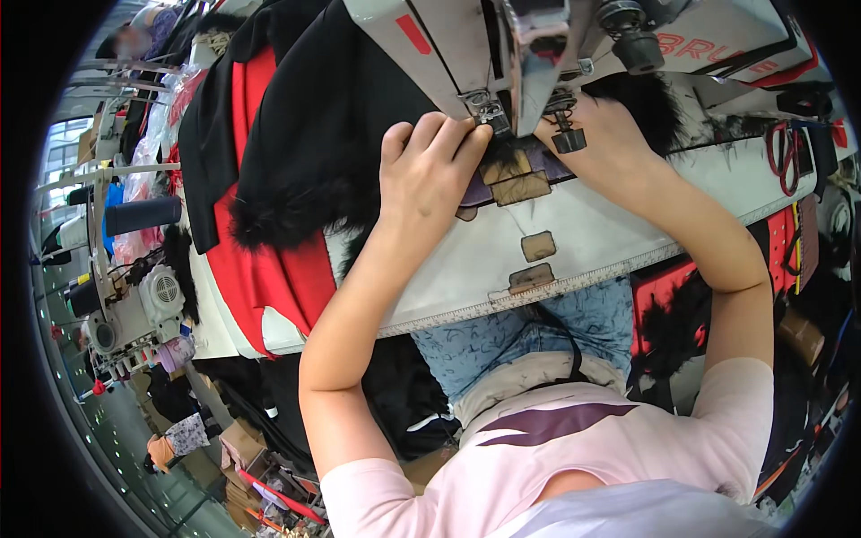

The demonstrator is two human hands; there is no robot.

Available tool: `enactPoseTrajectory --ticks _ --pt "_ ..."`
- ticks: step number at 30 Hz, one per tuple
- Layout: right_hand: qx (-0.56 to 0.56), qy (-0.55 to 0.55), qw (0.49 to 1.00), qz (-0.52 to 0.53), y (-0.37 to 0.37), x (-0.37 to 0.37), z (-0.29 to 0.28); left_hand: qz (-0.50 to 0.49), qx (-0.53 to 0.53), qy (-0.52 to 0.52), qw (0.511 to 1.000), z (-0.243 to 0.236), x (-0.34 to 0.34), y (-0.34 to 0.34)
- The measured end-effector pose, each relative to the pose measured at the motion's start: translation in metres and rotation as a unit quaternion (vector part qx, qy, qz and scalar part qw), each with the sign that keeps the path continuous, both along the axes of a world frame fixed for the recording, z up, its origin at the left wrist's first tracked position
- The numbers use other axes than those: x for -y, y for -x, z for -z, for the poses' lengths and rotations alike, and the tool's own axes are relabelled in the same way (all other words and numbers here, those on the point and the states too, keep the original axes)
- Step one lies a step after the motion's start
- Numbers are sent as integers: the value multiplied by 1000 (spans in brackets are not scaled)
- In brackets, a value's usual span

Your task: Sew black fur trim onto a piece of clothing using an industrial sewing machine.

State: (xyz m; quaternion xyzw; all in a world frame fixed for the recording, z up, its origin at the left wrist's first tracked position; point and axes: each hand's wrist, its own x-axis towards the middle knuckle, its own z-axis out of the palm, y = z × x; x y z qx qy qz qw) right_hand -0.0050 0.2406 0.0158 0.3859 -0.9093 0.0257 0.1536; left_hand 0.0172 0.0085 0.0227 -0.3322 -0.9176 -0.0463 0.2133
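A white sewing machine [502,54] stands before me, its presser foot [491,115] down near the table. My left hand [426,170] is closed just left of the foot, finger and thumb tips together on the edge of a black garment [350,99]. That garment spreads to the left and has black fur trim [287,211]. My right hand [605,139] reaches behind the machine head, to the right of the foot; its fingertips are hidden there. Beyond my right wrist lies more black fur [650,108]. Red cloth [260,278] shows between the black pieces and hangs toward the table's front edge.
The white table [457,269] has worn brown tape patches [531,278] and a measuring tape [502,309] along its front edge. Red scissors [782,161] lie far right. Another machine's motor [164,291] stands at the left. A person [148,31] is at the far upper left.
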Motion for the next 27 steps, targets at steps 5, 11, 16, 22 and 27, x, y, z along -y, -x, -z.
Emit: enactPoseTrajectory --ticks 5,11,16,22,27 --pt "0 29 1000 -4 -3 2 -4 8 -24 11 1000 5 7 -4" --pt "43 22 999 11 -11 9 -8 40 -16 24 999 3 22 11" --pt "85 184 977 61 -22 7 -5 37 -20 28 999 6 21 13" --pt "93 -32 995 27 -24 6 -24 23 -31 16 999 8 19 12" --pt "98 -101 989 38 -15 9 -18 39 -17 13 999 4 23 19"
